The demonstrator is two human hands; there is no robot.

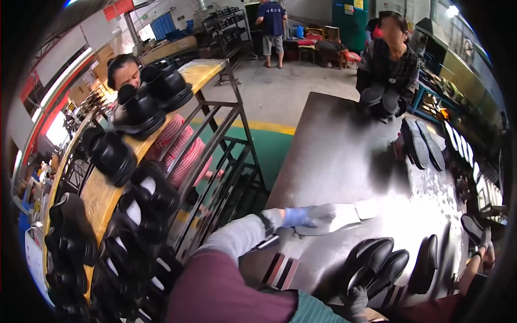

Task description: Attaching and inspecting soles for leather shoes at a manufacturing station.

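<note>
My left hand (308, 216), in a glove with a blue cuff, reaches over the metal table (328, 145). Its blurred fingers close on a pale, flat, insole-shaped piece (344, 215), whose exact kind I cannot make out. My right hand (357, 302), gloved in grey, grips the near end of a black shoe (369, 259) at the table's front. A second black shoe (392, 272) lies right beside it. Another black shoe (427, 264) stands farther right. Two dark soles (423, 143) lie side by side toward the far right.
Black shoes (141, 99) crowd a rack with yellow boards (207, 72) on my left; a person (180, 145) stands behind it. Across the table a person (396, 59) handles dark shoes (382, 101). Another person's gloved hand (486, 250) holds a shoe (474, 229) at the right edge.
</note>
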